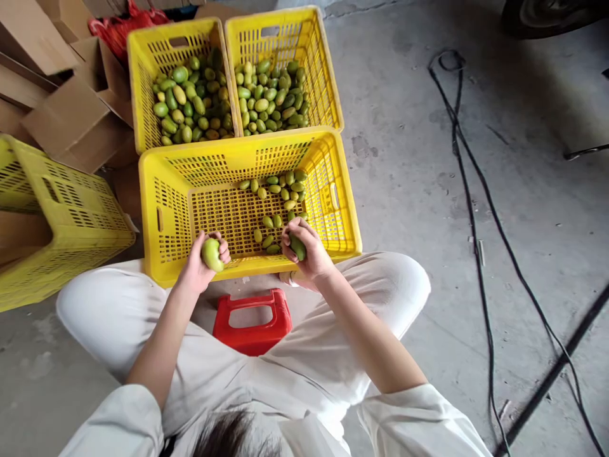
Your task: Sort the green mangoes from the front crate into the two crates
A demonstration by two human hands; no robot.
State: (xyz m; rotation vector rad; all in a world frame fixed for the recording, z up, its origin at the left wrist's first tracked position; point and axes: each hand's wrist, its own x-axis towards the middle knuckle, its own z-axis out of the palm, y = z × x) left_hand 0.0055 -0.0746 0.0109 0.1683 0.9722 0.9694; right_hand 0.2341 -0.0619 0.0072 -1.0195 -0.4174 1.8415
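Observation:
My left hand (pixel 196 265) is closed around a light green mango (pixel 212 255), over the near left side of the front yellow crate (pixel 251 266). My right hand (pixel 311 246) grips a darker green mango (pixel 297 246) above the near right part of that crate. Several small green mangoes (pixel 288 184) lie in its right half, some close to my right hand. The slatted crate floor shows bare on the left. Parts of both held mangoes are covered by my fingers.
Two yellow crates of mangoes, the back left crate (pixel 137 95) and back right crate (pixel 328 76), stand beyond. Another yellow crate (pixel 80 216) and cardboard boxes (pixel 71 120) are at the left. A red plastic stool (pixel 254 336) is below me. Black cables (pixel 480 266) cross the concrete floor.

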